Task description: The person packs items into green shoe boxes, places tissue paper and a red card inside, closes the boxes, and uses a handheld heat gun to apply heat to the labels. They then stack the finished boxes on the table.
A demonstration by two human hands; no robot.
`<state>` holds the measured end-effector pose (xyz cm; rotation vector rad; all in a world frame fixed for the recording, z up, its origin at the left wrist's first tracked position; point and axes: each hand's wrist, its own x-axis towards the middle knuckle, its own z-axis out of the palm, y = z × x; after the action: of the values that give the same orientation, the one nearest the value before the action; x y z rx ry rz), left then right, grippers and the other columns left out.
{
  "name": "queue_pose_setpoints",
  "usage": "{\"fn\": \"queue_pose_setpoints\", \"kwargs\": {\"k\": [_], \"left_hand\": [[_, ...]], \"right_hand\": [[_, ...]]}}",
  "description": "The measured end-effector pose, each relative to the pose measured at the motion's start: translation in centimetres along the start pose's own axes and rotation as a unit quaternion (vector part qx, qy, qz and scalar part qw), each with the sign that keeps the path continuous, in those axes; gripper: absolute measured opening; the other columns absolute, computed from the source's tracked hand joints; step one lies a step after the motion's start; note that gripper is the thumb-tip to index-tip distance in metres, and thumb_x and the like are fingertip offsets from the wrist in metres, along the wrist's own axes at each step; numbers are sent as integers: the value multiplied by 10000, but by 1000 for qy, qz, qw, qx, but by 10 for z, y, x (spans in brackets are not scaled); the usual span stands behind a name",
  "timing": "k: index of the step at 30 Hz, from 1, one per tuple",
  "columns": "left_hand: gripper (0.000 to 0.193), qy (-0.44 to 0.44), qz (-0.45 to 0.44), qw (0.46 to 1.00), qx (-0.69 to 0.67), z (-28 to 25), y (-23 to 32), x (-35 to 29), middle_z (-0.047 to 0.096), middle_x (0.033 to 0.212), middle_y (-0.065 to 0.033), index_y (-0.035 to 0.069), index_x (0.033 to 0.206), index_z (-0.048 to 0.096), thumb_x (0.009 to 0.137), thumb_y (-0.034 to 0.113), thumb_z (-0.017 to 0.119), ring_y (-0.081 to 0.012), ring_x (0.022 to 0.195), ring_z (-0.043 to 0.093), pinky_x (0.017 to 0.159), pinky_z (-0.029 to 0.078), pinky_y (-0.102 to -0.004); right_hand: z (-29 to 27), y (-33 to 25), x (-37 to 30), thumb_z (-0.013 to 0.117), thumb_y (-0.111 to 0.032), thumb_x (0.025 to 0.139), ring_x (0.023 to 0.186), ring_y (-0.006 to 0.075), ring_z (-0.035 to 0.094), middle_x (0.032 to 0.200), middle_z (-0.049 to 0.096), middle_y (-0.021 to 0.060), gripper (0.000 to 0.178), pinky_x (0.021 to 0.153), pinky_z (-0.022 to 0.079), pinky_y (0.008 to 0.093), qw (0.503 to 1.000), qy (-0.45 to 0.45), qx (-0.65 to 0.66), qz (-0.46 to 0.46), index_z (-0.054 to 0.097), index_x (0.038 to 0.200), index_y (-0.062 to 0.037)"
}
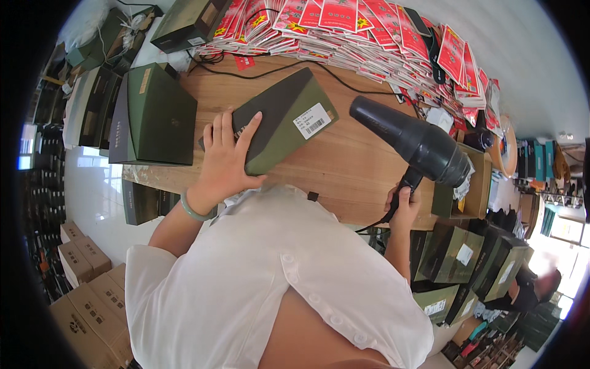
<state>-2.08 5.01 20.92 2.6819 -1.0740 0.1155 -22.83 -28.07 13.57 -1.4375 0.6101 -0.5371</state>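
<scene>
On the wooden table (326,190), a green and dark grey box (276,132) lies at a slant, its white barcode label (312,121) at the right end. My left hand (226,154) grips its left end, with the fingers spread over the grey face and the thumb at the near edge. A black hair dryer (412,138) is in my right hand (402,203), which is wrapped round its handle. The narrow end of the dryer's barrel points toward the box's labelled end, and a gap separates the two. Its cord hangs below my right hand.
Piles of red printed packets (344,37) line the table's far edge, with a black cable (270,72) before them. A larger green box (153,117) stands at the left. An open box (473,190) and stacked boxes (452,252) are at the right. Brown cartons (92,301) fill the lower left.
</scene>
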Motion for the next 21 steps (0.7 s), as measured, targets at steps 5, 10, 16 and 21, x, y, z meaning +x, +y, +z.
{"fn": "queue_pose_setpoints", "kwargs": {"k": [5,10,16,21], "left_hand": [[1149,21,36,999,1,2,3,-6,325,1393,-328,132,1513,307,536,436,830,-448,1231,345,1033,257,-534],[1136,96,61,993,-5,12,-6,-10,368,1368,-307,32,1497,295,639,638,726,-430,1186,389,1002,298,-516],[1033,159,63,985,-12,20,-14,-9,433,1345,-278,-24,1484,285,797,706,539,-414,1189,430,1004,314,-514],[1006,167,52,984,-18,22,-14,-10,448,1356,-259,-28,1482,286,824,697,519,-407,1217,433,1015,314,-516]], "right_hand": [[18,-56,-31,664,-525,886,481,100,504,630,542,41,589,430,396,231,995,-27,-73,-57,558,1130,1],[30,-101,-44,667,-479,899,491,59,506,616,544,-4,583,438,394,214,965,-16,-254,-59,573,1162,33],[51,-113,-43,728,-397,854,662,123,570,743,618,63,528,628,457,270,941,-31,-323,-94,580,1177,-7],[63,-116,-42,753,-404,824,730,159,607,817,670,116,511,693,482,306,919,-28,-382,-98,608,1172,-59]]}}
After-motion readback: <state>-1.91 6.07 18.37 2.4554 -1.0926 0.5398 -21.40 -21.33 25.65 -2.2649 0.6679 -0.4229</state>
